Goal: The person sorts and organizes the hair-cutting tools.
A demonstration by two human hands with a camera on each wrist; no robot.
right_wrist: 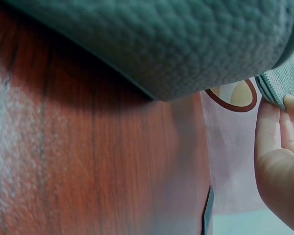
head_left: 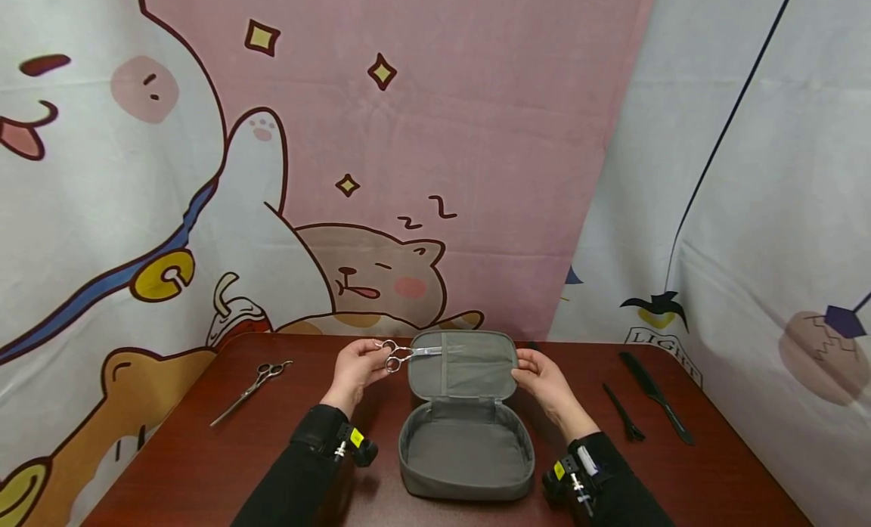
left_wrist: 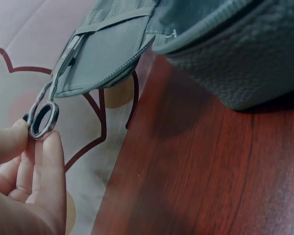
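Note:
My left hand [head_left: 355,370] pinches a pair of silver scissors [head_left: 427,351] by the finger rings, thumb on one side and fingertips on the other. The blades point right and slip into the mesh pocket [head_left: 476,374] inside the raised lid [head_left: 425,382] of a grey zip case [head_left: 468,483]. In the left wrist view, the scissors [left_wrist: 54,88] have their blade ends behind the pocket's edge band. My right hand [head_left: 547,385] pinches the lid's right edge between thumb and fingers. The case's lower compartment lies open toward me with its grey floor showing.
On the left of the red-brown table [head_left: 170,474] lies another pair of scissors [head_left: 248,395]. To the right are a black comb [head_left: 656,395] with a handle and a slim black hair clip [head_left: 622,413]. A printed cloth [head_left: 510,172] hangs behind the table's far edge.

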